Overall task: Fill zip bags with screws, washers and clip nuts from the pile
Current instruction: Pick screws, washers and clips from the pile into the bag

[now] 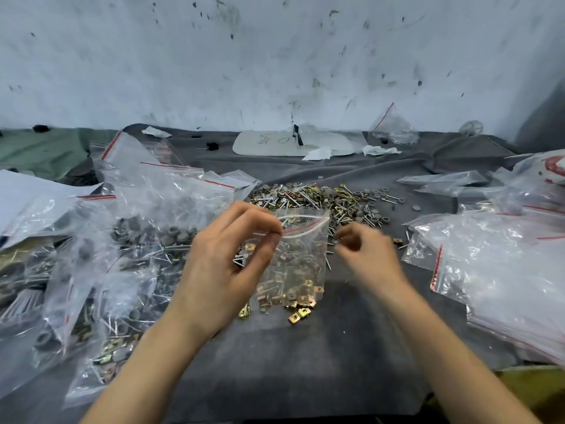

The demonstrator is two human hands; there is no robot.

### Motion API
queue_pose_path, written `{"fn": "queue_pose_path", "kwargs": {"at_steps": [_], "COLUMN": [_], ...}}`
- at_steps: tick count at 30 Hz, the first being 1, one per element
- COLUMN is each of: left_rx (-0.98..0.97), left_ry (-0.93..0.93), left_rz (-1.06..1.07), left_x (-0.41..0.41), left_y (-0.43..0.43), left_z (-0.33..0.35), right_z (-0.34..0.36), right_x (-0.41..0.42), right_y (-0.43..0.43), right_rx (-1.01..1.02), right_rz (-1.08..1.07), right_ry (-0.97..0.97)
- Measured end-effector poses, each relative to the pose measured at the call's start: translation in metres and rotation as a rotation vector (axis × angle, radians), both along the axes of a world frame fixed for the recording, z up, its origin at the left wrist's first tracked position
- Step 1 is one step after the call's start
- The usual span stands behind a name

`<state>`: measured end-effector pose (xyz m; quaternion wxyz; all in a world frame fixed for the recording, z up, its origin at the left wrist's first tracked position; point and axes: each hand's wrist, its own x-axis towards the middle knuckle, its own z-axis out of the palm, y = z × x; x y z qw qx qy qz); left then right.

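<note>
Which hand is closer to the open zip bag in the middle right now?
Left. The left hand pinches the top rim of the zip bag; the right hand is blurred, fingers curled, just beyond the bag's right edge.

Even, cool light, soft shadows; right hand (pixel 363 252) blurred, left hand (pixel 226 264) sharp; glare on bags (pixel 137 209) beside it; edges bowed.

One head-worn wide-angle camera looked forward and down.

It sat above the near edge of the table (pixel 305 362), close over both forearms, which entered from 6 o'clock. The zip bag (pixel 299 258) filled frame centre between the left hand (pixel 223 270) and right hand (pixel 367 252). The pile (pixel 305 197) lay just beyond toward 12 o'clock, and the wall (pixel 275 56) took the upper third.
</note>
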<state>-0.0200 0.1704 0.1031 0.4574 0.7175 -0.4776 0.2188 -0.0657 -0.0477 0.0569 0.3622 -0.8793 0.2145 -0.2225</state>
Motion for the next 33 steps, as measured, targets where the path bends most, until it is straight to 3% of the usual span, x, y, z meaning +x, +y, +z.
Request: {"fn": "queue_pose_path", "kwargs": {"at_steps": [2, 7, 13, 16, 19, 22, 25, 29, 31, 33], "left_rx": [-0.026, -0.042, 0.082, 0.103, 0.089, 0.079, 0.076, 0.049, 0.052, 0.055], "left_ry": [0.018, 0.026, 0.008, -0.013, -0.005, 0.028, 0.016, 0.018, 0.021, 0.032], "left_rz": [-0.001, -0.005, -0.004, -0.022, -0.032, -0.073, -0.096, -0.081, -0.063, -0.056], "left_x": [0.001, 0.001, 0.002, 0.005, 0.002, -0.002, -0.003, -0.004, -0.004, -0.005], "left_y": [0.005, 0.009, 0.018, 0.022, 0.023, 0.02, 0.018, 0.02, 0.023, 0.026], "left_z": [0.001, 0.006, 0.006, 0.007, 0.001, -0.005, -0.006, -0.006, -0.006, -0.006], "right_z": [-0.035, -0.048, -0.038, -0.028, 0.003, 0.055, 0.096, 0.099, 0.092, 0.086], "right_x": [0.01, 0.029, 0.04, 0.027, 0.01, -0.008, -0.02, -0.018, -0.018, -0.02], "right_y": [0.003, 0.002, -0.004, -0.008, -0.007, 0.018, 0.055, 0.076, 0.074, 0.067], "right_rx": [-0.001, -0.114, -0.305, -0.102, 0.201, 0.47, 0.311, -0.031, -0.03, 0.146], "right_rz": [-0.014, -0.057, -0.068, -0.049, -0.002, 0.3, 0.572, 0.484, 0.454, 0.464], "right_ry": [0.132, 0.065, 0.344, 0.212, -0.046, -0.336, -0.366, -0.164, -0.103, -0.164]}}
